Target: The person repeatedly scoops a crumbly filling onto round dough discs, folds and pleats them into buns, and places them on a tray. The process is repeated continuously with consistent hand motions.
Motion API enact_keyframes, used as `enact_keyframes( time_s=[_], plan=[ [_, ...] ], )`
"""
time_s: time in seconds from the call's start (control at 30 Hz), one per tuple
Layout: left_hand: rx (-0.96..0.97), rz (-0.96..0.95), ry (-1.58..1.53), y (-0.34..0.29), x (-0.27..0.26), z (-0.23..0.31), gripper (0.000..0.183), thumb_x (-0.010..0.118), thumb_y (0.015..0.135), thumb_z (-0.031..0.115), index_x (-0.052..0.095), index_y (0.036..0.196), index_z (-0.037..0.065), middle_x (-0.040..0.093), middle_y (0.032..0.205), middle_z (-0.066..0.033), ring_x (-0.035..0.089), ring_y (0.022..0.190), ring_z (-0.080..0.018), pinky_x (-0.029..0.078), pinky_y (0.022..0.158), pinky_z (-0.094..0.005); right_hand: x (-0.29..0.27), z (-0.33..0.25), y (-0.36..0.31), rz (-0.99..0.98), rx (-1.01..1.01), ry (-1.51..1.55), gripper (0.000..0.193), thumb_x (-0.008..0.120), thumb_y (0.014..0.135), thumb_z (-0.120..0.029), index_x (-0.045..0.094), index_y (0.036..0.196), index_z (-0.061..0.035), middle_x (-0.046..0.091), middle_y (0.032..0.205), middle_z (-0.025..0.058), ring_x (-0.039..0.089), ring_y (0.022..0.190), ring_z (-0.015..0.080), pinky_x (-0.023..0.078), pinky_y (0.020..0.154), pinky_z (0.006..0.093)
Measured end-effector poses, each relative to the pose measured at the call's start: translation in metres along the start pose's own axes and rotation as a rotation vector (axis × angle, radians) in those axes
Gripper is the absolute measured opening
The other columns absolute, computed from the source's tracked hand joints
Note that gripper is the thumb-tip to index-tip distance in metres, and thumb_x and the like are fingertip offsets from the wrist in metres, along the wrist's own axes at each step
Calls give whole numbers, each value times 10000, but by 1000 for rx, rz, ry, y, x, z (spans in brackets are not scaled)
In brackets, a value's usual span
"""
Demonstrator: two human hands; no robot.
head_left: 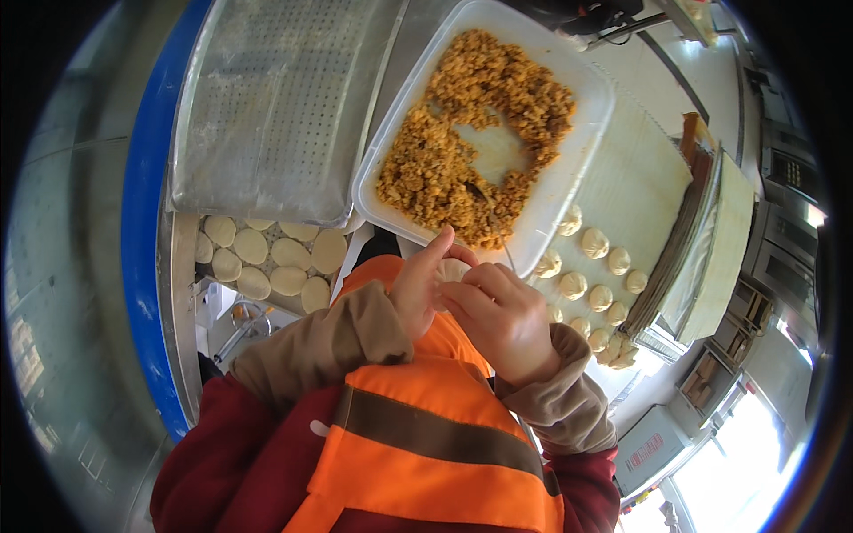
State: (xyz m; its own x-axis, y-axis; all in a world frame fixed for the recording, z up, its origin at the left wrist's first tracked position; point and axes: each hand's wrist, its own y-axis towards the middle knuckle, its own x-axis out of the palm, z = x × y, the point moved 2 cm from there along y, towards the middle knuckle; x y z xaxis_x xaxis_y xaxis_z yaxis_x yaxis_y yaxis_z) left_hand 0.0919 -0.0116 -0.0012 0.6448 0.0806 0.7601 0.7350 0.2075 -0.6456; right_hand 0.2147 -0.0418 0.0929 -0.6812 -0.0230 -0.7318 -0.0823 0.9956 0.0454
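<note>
"What are you seeing nearest?"

"Just beyond the orange apron, I'm cupping a small dough piece in my left hand, thumb standing up beside it. My right hand is pinching its edge between bent fingertips. It's sitting between both hands, just this side of the tub, and my fingers are hiding much of it."

"What are you worrying about there?"

"Tearing. If the pinch is pulling harder than the cupping palm is giving, thin dough could be splitting. I'm not seeing what's inside."

"And further out?"

"The tub is holding orange-brown grainy filling; any grease on my fingertips could be making that edge slip. Left of it, flat dough rounds are lying close together, some seemingly touching, so they could be sticking. On the right, gathered buns are resting on a pale board; a careless right sleeve could be knocking them."

"Anything beyond?"

"A perforated metal tray is lying past the rounds, and dark-fronted appliances are lining the far right."
</note>
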Motion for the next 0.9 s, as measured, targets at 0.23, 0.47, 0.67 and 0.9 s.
enact_keyframes(
  time_s=[0.23, 0.47, 0.67, 0.9],
  plan=[
    [98, 219, -72, -13, -34, 27, 470, 378, 962, 494, 598, 856, 92, 642, 838, -111, 642, 720, -245, 510, 565, -381, 65, 74, 69, 19, 312, -36, 127, 710, 758, -150, 690, 859, -76, 588, 785, 61, 593, 717, 234, 480, 592, 339],
    [159, 254, -89, -28, -48, 51, 465, 375, 959, 497, 589, 835, 104, 642, 834, -105, 649, 726, -250, 538, 569, -362, 105, 93, 92, -78, 304, -276, 103, 653, 785, -201, 667, 838, -113, 598, 836, 35, 599, 840, 229, 522, 652, 370],
    [171, 158, -106, -30, -49, 56, 445, 394, 957, 497, 569, 878, 96, 639, 879, -114, 659, 751, -226, 552, 613, -351, 113, 96, 102, -135, 191, -391, 93, 614, 787, -186, 623, 746, -103, 597, 818, 33, 603, 827, 219, 529, 628, 374],
    [188, 203, -72, -32, -47, 63, 440, 367, 972, 472, 580, 863, 103, 637, 864, -94, 648, 766, -234, 537, 601, -372, 98, 83, 98, -103, 382, 72, 50, 627, 762, -113, 654, 774, -73, 627, 743, 60, 612, 699, 232, 505, 580, 347]
  ],
)
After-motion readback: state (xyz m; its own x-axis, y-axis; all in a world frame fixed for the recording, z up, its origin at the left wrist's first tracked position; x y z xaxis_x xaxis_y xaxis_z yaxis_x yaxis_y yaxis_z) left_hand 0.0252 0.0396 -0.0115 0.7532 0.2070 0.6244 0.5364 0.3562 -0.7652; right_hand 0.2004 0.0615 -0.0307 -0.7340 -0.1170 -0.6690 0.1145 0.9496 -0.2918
